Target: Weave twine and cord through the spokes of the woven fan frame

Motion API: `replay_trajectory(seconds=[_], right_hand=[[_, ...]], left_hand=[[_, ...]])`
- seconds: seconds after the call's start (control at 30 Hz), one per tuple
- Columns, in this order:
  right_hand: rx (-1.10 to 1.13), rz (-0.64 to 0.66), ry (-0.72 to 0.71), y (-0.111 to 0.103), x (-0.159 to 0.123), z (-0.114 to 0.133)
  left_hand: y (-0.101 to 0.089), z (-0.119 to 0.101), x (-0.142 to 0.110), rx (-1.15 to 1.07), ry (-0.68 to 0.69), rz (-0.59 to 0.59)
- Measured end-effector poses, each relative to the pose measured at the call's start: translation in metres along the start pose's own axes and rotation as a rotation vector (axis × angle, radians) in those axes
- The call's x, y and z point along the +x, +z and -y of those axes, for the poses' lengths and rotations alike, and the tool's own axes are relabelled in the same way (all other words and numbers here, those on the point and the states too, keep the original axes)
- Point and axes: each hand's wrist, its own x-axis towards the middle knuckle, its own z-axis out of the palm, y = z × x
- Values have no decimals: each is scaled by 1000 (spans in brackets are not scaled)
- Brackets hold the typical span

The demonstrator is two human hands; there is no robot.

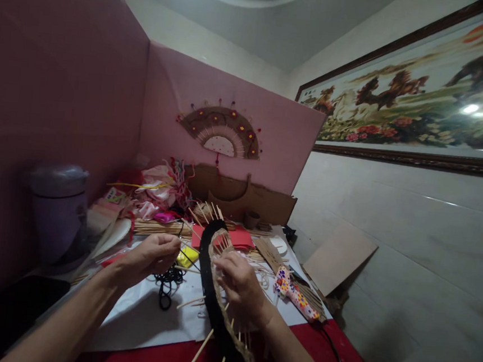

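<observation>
A curved craft piece (209,274) stands tilted in front of me, with a black outer band, a brown inner edge and several thin wooden sticks poking out. My right hand (240,287) is closed on its inner side, by the brown edge. To the left of the piece, my left hand (159,257) pinches a strand of black cord that runs toward the black band. The rest of the cord lies in a loose tangle (169,282) below my left hand, on white paper (140,321). My right fingertips are partly hidden by the piece.
A finished fan (220,128) hangs on the pink board. Behind my hands lie bundled sticks (157,228), red paper (242,238), a yellow packet (187,256) and pink fabric (154,190). A flower-patterned glue gun (295,293) rests at right; a purple bin (58,216) stands left.
</observation>
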Motion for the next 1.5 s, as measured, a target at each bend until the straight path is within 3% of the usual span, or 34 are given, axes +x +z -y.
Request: replay_trajectory(seconds=[0.13,0.43,0.77,0.97,1.13,1.27,1.4,1.5], right_hand=[[-92,51,0,-3,0,1],[-161,120,20,-4,-2,-3],[-107,182,-1,-4,-1,-2],[-115,227,11,-6,-1,1],[-94,245,-17,-8,0,6],[-34,238,-32,-9,1,8],[26,220,-42,-10,1,8],[62,210,-43,-11,2,9]], left_hand=[[-5,0,-1,-124,-21,43],[-6,-6,-4,-222,24,23],[0,-11,0,88,161,-362],[5,-13,1,313,290,-455],[3,-11,4,313,265,-501],[-7,-8,4,153,192,-479],[-16,-5,3,-87,123,-312],[-18,-2,3,-136,113,-256]])
